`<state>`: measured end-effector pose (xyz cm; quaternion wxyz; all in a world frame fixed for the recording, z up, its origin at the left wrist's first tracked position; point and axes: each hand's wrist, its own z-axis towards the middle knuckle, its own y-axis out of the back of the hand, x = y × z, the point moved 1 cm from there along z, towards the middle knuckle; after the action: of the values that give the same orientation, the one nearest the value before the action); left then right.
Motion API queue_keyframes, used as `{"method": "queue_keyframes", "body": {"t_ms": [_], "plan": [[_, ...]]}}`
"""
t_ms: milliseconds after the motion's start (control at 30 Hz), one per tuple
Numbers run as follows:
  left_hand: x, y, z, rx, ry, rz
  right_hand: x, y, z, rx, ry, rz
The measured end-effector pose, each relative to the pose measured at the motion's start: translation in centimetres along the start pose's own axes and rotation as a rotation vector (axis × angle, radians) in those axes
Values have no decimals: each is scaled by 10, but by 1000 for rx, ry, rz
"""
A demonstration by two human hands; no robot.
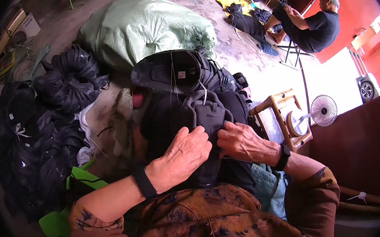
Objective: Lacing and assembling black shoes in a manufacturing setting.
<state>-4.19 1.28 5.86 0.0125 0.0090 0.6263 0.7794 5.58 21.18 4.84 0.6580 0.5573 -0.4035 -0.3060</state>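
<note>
Basically, dark shoe upper (211,114) lies on the lap (238,174), likely for support; left hand (178,154) grip curled together, contents hidden; right hand (248,145) grip clamped on upper's edge, presumably steadying it.

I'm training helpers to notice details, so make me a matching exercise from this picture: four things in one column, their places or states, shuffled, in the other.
Things
1. Dark fabric piece
2. Large sack
3. Small fan
4. Green chair

Places or states
A. At the right, by the light brown stool
B. Lower left of the picture
C. Held over the lap by left hand and right hand
D. Bulging, near the top centre

Pairs: 1-C, 2-D, 3-A, 4-B
</note>
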Motion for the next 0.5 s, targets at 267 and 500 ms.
{"method": "queue_keyframes", "body": {"t_ms": [267,500], "plan": [[5,-23,5,-151,44,-224,-2,-13,-1,-36,-23,69],[9,-26,5,-204,-37,-247,2,-15,-9,-31,-91,71]]}}
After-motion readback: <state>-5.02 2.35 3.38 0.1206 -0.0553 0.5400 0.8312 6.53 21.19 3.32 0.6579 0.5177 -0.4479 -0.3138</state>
